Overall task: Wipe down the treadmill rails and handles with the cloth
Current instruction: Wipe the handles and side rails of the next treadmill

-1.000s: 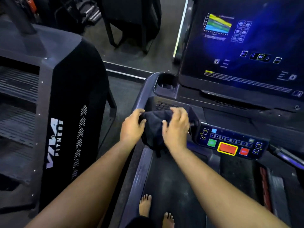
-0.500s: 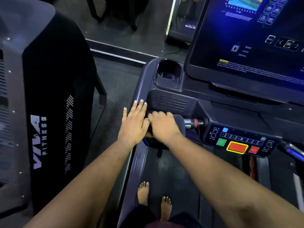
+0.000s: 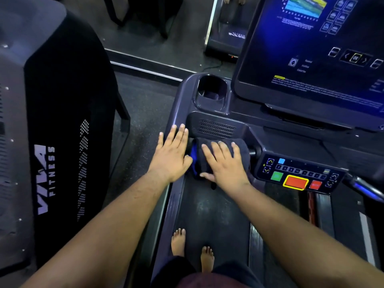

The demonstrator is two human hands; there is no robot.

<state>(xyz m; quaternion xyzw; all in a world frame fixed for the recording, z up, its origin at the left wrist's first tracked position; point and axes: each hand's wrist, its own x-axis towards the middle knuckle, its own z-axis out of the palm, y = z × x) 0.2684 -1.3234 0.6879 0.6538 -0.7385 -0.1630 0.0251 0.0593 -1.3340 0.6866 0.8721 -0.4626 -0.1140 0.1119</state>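
A dark cloth (image 3: 242, 145) with a blue inner fold is draped over the treadmill's left front handle, just below the speaker grille. My right hand (image 3: 225, 164) lies flat on the cloth, fingers spread, thumb curled under its lower edge. My left hand (image 3: 171, 154) rests open and flat on the grey left rail (image 3: 177, 104) beside the cloth, its thumb touching the cloth's blue edge. The handle's bare end (image 3: 252, 152) sticks out to the right of the cloth.
A button panel (image 3: 299, 173) with green and red keys sits right of the handle. Above are a cup holder (image 3: 212, 90) and the lit screen (image 3: 315, 48). A black VIVA FITNESS machine (image 3: 62, 129) stands close on the left. My bare feet (image 3: 192, 252) are on the belt.
Both hands went from gripping the bunched cloth to lying flat. The left hand let go and moved onto the rail; the right hand slid right with the cloth spread along the handle.
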